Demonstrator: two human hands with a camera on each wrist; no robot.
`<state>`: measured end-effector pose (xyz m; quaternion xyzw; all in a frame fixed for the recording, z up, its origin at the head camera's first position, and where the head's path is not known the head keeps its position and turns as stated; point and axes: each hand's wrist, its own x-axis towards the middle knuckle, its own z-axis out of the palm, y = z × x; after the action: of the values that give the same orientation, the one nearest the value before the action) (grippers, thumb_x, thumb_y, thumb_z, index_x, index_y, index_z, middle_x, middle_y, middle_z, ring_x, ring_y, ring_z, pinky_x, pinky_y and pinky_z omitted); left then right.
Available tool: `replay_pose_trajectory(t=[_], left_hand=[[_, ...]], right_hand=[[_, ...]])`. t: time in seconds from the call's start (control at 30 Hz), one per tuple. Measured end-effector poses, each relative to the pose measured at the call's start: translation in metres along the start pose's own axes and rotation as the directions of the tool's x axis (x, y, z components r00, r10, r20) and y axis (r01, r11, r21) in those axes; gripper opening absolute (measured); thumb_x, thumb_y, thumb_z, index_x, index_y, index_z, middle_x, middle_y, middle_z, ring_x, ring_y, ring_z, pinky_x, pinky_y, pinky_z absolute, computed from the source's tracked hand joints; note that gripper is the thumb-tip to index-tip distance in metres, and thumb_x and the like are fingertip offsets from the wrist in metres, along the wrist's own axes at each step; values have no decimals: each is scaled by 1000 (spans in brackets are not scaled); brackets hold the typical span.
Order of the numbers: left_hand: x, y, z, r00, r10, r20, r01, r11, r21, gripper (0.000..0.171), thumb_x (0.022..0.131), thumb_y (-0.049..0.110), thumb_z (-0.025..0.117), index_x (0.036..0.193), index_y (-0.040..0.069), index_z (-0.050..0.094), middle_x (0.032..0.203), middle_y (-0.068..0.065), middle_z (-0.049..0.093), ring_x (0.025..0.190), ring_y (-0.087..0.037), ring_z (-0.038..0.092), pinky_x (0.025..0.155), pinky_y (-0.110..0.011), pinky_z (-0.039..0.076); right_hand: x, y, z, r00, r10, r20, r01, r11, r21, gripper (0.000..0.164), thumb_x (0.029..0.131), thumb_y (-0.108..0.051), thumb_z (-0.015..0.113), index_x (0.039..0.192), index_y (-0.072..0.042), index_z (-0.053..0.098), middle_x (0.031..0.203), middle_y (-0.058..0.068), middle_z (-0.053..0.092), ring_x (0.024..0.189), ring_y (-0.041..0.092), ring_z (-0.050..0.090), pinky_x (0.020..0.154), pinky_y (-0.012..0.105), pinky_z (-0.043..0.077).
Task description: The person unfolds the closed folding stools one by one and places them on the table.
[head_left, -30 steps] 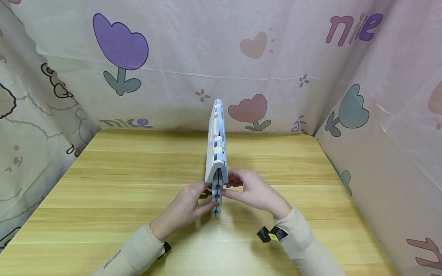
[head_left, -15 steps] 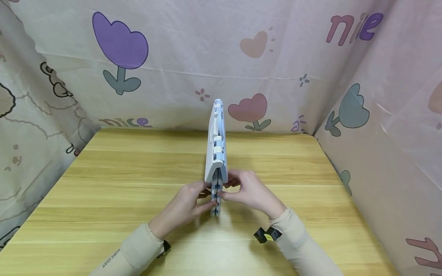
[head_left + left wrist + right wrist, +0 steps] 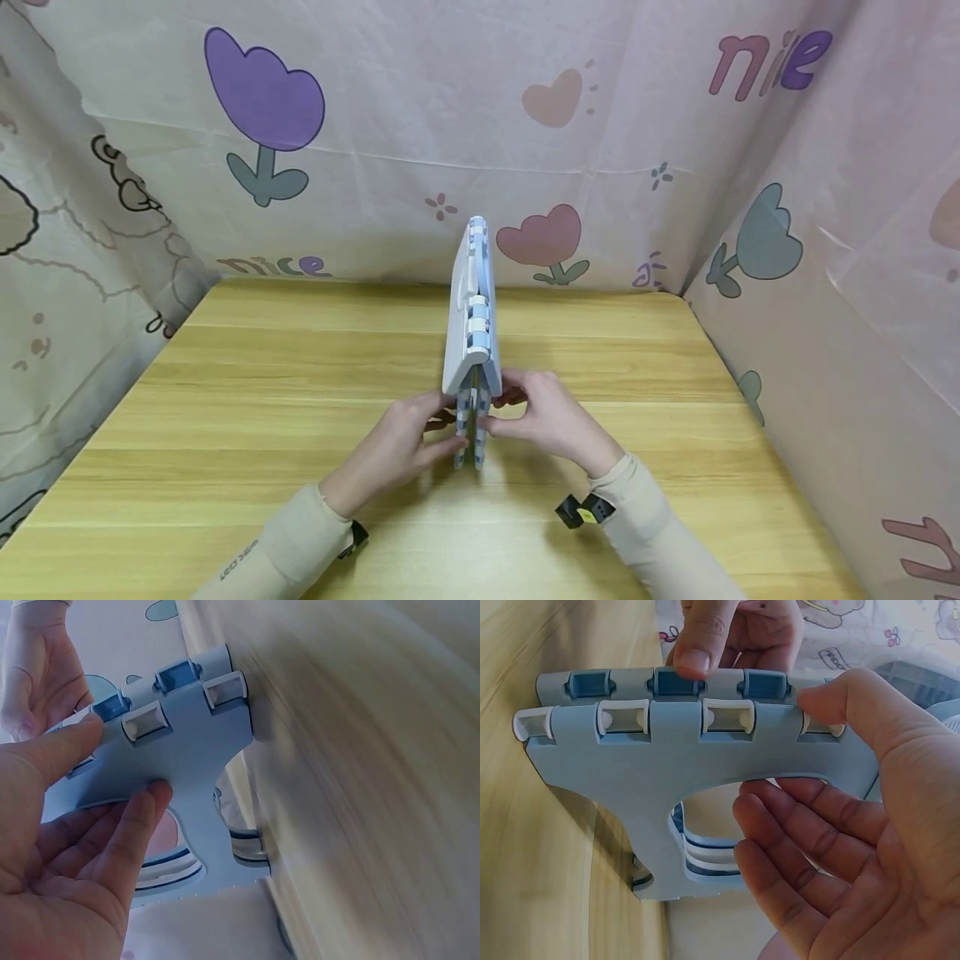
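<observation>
A folding plastic stool (image 3: 477, 329) in pale blue and white stands upright, nearly folded, at the middle of the table. Its two leg panels point toward me with a narrow gap between them. My left hand (image 3: 393, 454) grips the left leg panel (image 3: 187, 750), thumb on its hinged edge and fingers on the panel's face by the cutout. On the other side, my right hand (image 3: 551, 417) holds the right leg panel (image 3: 645, 769). In the right wrist view its thumb lies on the hinged edge, while the curled fingers are at the oval opening.
The stool stands on a light wooden table (image 3: 262, 383). Printed curtains (image 3: 405, 100) hang behind the table and along both sides. Small black devices (image 3: 585, 510) are strapped at both wrists, over beige sleeves (image 3: 645, 525).
The two leg panels, nearly touching before, now stand slightly apart at their near ends. The stool's top halves have spread a little too. Both hands keep their places on the panels.
</observation>
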<state>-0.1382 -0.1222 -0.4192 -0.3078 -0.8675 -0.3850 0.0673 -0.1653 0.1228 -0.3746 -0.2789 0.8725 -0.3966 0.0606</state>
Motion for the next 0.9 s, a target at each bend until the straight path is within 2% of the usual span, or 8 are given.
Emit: replay_pose_trajectory(t=[0.1, 0.3, 0.5, 0.7, 0.9], left_hand=[[0, -1, -1, 1000, 9, -2, -9, 1000, -8, 48, 90, 11, 86, 133, -1, 68, 127, -18, 76, 107, -30, 80, 89, -28, 65], [-1, -2, -3, 1000, 9, 1, -9, 1000, -19, 47, 90, 11, 86, 131, -2, 68, 126, -17, 77, 107, -29, 80, 89, -26, 65], [-2, -3, -5, 1000, 1, 5, -1, 1000, -25, 47, 89, 10, 87, 131, -2, 67, 125, -18, 76, 108, -30, 80, 89, -26, 64], [-3, -6, -7, 1000, 19, -9, -20, 1000, -16, 44, 90, 8, 86, 128, -4, 67, 123, -21, 76, 105, -32, 80, 86, -28, 66], [-5, -7, -10, 999, 31, -15, -31, 999, -12, 42, 91, 8, 85, 126, -6, 67, 121, -23, 76, 103, -34, 80, 86, -27, 66]], right_hand=[[-2, 2, -2, 1000, 9, -5, -9, 1000, -16, 38, 89, -27, 85, 124, -15, 74, 112, -2, 80, 104, 24, 78, 91, 38, 64], [-5, 5, -8, 1000, 13, -4, -14, 999, -35, 37, 89, -28, 84, 121, -14, 74, 110, 1, 79, 105, 28, 77, 91, 48, 64], [-8, 9, -12, 1000, 25, -10, -26, 998, -63, 39, 89, -30, 85, 121, -12, 74, 109, 1, 79, 105, 25, 77, 91, 40, 63], [-12, 12, -15, 1000, 19, -20, -21, 998, -61, 37, 88, -28, 85, 118, -10, 73, 108, 3, 79, 104, 28, 77, 93, 50, 65], [-15, 16, -17, 1000, 10, -28, -12, 997, -77, 39, 87, -28, 86, 119, -10, 73, 110, 5, 80, 103, 25, 78, 94, 46, 65]])
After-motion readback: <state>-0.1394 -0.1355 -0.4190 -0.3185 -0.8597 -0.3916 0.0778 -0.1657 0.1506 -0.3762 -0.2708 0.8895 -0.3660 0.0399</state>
